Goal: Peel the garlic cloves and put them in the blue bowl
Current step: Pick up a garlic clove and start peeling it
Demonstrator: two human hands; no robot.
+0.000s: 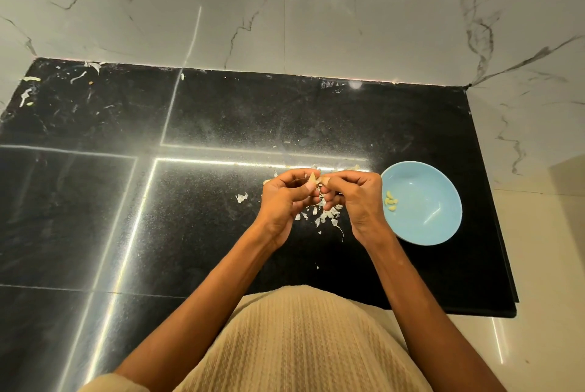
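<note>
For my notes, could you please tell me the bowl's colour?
Light blue; the bowl shows best in the head view.

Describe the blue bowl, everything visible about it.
The blue bowl is round, shallow and pale blue, with a smooth glossy surface like glazed ceramic or plastic. It sits upright on the black counter, near its right edge, just right of the right hand, whose back overlaps its left rim in this view; contact cannot be judged. Inside, toward the left, lies a small cluster of peeled cloves. The rest of the inside is bare, showing a light reflection.
</note>
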